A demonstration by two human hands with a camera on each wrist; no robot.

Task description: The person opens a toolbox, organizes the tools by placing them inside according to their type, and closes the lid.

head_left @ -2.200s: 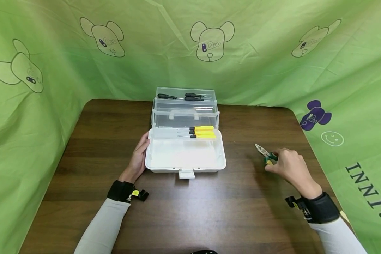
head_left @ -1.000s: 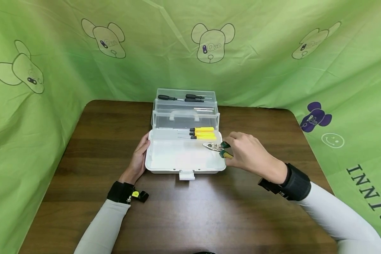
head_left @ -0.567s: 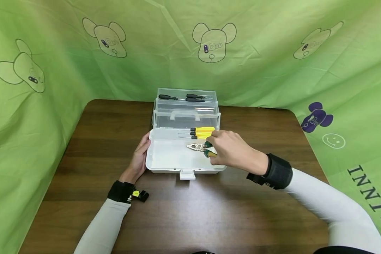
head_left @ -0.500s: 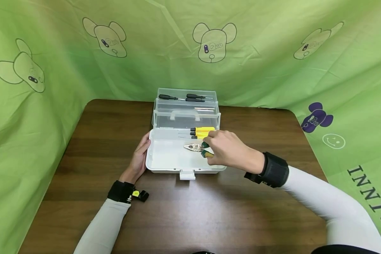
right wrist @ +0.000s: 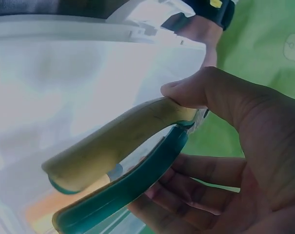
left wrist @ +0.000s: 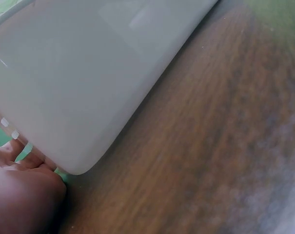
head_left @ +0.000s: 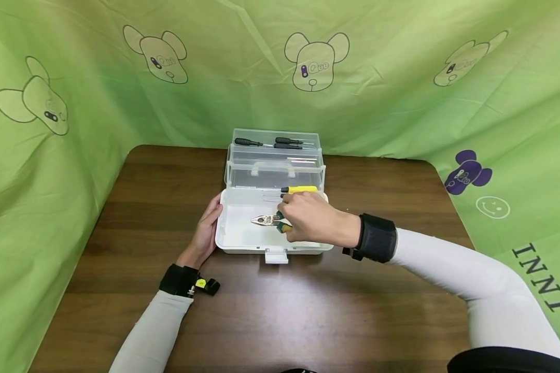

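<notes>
A white toolbox (head_left: 242,244) stands unlidded on the table, its clear tiered trays raised at the back. My left hand (head_left: 204,235) grips the box's left side; in the left wrist view its fingers (left wrist: 28,158) lie at the end wall, partly cut off. Over the inside of the box, my right hand (head_left: 310,217) pinches pliers (head_left: 266,220) by their green and yellow handles, with the metal nose pointing left. Up close in the right wrist view, the thumb presses on the yellow handle (right wrist: 118,139) and the fingers lie by the green one.
Yellow screwdrivers (head_left: 303,189) lie in the front tray, partly hidden by the right hand. Black screwdrivers (head_left: 248,142) sit in the top tray, with thin metal rods (head_left: 301,160) below. A latch (head_left: 277,256) hangs at the box front. A green printed cloth (head_left: 205,114) surrounds the table (head_left: 158,207).
My right hand has brought the pliers from the table's right side leftward over the box, and moved further left in the last half second. The left hand has stayed at the box.
</notes>
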